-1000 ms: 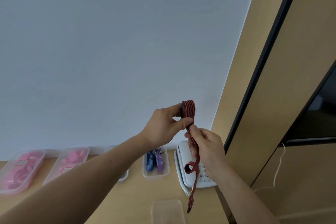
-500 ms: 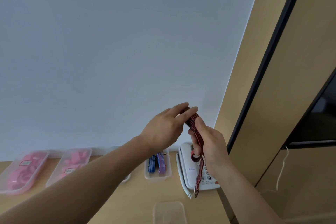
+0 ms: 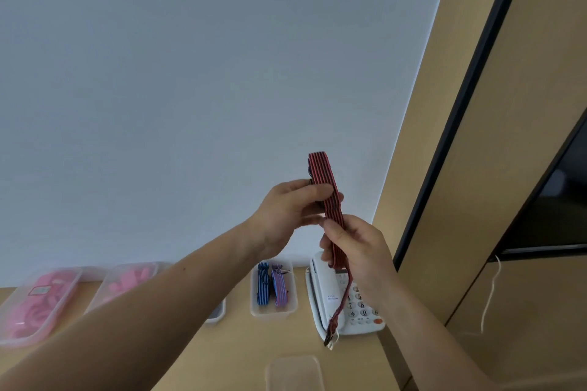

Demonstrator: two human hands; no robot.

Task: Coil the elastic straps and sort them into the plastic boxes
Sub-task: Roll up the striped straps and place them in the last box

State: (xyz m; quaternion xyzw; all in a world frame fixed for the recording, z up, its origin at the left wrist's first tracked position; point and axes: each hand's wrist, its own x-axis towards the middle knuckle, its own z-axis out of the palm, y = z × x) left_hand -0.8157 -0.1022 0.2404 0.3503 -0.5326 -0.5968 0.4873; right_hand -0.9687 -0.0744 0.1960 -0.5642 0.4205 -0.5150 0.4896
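- Your left hand (image 3: 283,216) pinches the folded red striped strap (image 3: 321,172) between thumb and fingers, held above the desk (image 3: 235,346)
- Your right hand (image 3: 357,247) curls its fingers round the strap lower down; the loose end hangs before the phone (image 3: 321,295)

At the back of the table (image 3: 228,343), left to right: first box (image 3: 19,341), second box (image 3: 152,270), third box (image 3: 218,314) half behind the left forearm (image 3: 158,301), fourth box (image 3: 273,312) with two coiled straps (image 3: 273,287) inside, then telephone (image 3: 327,295). Nearer, before the telephone — a fifth box (image 3: 295,373). Above, a strap (image 3: 327,194) held between left hand (image 3: 286,216) and right hand (image 3: 359,251), tail hanging before the telephone.
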